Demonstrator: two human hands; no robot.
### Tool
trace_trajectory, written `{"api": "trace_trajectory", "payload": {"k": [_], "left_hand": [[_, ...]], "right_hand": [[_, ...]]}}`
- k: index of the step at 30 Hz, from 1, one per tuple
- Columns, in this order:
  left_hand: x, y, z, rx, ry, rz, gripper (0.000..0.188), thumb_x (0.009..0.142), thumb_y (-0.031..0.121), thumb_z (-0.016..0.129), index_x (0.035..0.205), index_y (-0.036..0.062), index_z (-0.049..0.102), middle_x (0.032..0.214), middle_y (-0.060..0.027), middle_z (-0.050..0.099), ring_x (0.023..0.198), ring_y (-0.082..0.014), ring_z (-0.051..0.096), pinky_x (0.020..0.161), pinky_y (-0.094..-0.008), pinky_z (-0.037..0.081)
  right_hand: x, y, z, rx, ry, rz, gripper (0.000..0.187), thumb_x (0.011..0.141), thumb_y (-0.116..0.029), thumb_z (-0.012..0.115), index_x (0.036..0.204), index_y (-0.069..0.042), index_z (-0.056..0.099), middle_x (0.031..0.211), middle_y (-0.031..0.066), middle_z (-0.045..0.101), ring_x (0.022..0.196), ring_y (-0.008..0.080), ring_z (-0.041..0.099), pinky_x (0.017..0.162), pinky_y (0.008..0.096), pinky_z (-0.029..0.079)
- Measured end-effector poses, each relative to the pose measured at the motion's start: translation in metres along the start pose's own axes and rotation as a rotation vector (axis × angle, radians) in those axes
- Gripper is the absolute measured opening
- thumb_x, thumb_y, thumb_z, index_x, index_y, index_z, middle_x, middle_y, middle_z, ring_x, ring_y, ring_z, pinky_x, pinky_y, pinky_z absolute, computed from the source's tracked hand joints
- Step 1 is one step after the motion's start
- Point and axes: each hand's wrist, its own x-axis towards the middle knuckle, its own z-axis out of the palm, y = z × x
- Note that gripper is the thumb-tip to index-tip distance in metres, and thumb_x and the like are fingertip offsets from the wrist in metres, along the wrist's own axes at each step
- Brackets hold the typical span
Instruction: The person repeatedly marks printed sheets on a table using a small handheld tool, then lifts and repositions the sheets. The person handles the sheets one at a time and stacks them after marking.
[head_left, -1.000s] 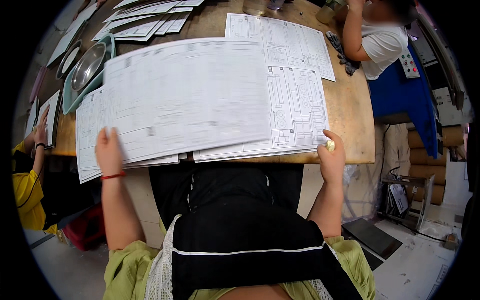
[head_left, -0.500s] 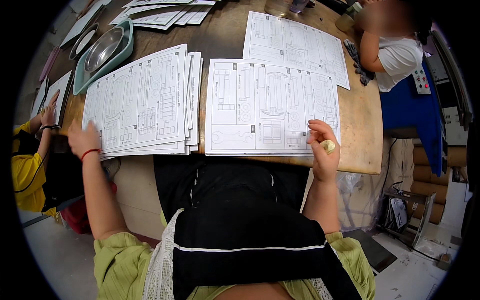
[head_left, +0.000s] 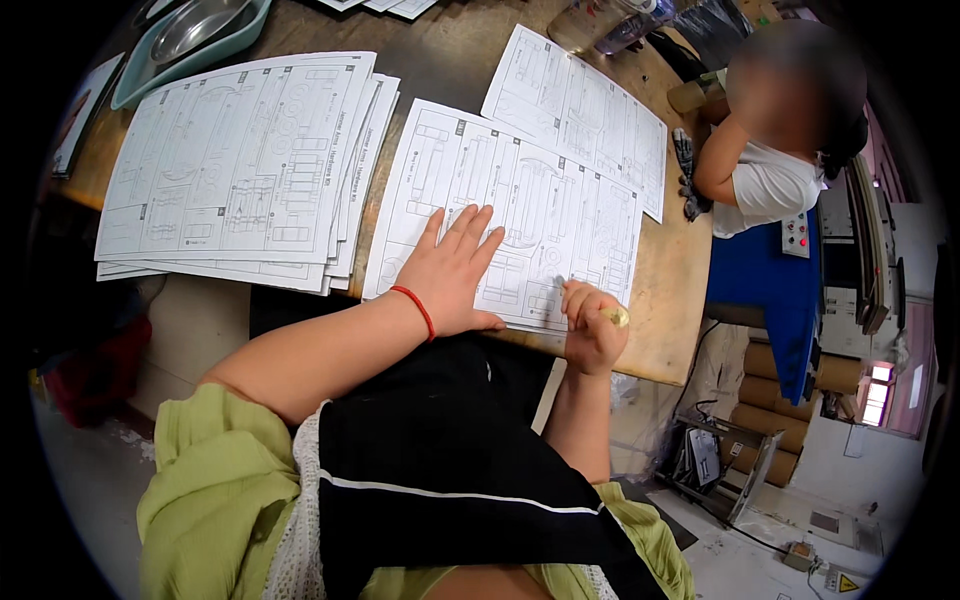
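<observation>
My left hand (head_left: 452,270) lies flat on a stack of printed sheets (head_left: 420,165), its fingers spread. A red cord circles that wrist. My right hand (head_left: 594,325) rests at the near right edge of the same stack, fingers curled and closed. A small pale-yellow rounded thing (head_left: 615,317) shows at the thumb side of this hand; the rest of it is hidden, so its kind is unclear. The sheets carry line drawings of hardware parts. A second, fanned stack of sheets (head_left: 215,150) lies to the left, and a further sheet (head_left: 580,110) lies behind the middle stack, partly beneath it.
At the far left stands a teal tray (head_left: 130,92) with a metal bowl (head_left: 195,30). A clear container (head_left: 585,22) stands at the far edge. To the right, a person in white (head_left: 775,190) sits by dark gloves (head_left: 690,180). The wooden table's edge (head_left: 680,365) runs near me.
My left hand has moved right, from the left stack onto the middle stack, and lies flat there. My right hand stays closed at the stack's near right edge. The view has turned right.
</observation>
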Motion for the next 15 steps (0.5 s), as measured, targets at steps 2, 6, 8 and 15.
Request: {"api": "trace_trajectory", "payload": {"k": [2,6,8,15], "left_hand": [[-0.001,-0.002,0.003,-0.01,0.004,0.006,0.116,0.078,0.079,0.06,0.159,0.0034,0.024,0.166,-0.0192,0.017,0.156,-0.0309,0.012,0.124,-0.0535,0.009],[0.0,-0.004,0.005,-0.009,0.016,0.008,0.119,0.077,0.08,0.06,0.158,0.0014,0.024,0.166,-0.0191,0.018,0.155,-0.0308,0.013,0.124,-0.0531,0.009],[0.0,-0.004,0.004,-0.001,0.007,0.009,0.119,0.078,0.08,0.059,0.158,0.0008,0.023,0.166,-0.0191,0.018,0.155,-0.0307,0.013,0.124,-0.0532,0.009],[0.0,-0.006,0.004,-0.012,0.024,0.024,0.117,0.078,0.079,0.059,0.158,0.0007,0.024,0.166,-0.0194,0.019,0.155,-0.0303,0.014,0.123,-0.0539,0.009]], "right_hand": [[0.024,0.011,0.009,0.126,-0.046,-0.05,0.021,0.078,-0.007,0.051,0.059,-0.009,0.041,0.06,0.0077,0.049,0.067,0.0209,0.046,0.083,0.0404,0.039],[0.086,0.03,0.037,0.224,-0.061,-0.052,0.027,0.084,-0.008,0.049,0.058,-0.009,0.041,0.061,0.008,0.049,0.067,0.0208,0.044,0.081,0.0402,0.039],[0.115,0.043,0.049,0.229,-0.022,-0.052,0.025,0.083,-0.008,0.049,0.058,-0.009,0.042,0.06,0.0077,0.049,0.067,0.0204,0.045,0.086,0.041,0.04],[0.162,0.069,0.067,0.27,0.033,-0.057,0.022,0.078,-0.004,0.046,0.057,-0.01,0.043,0.059,0.0065,0.049,0.065,0.0188,0.045,0.093,0.0426,0.04]]}}
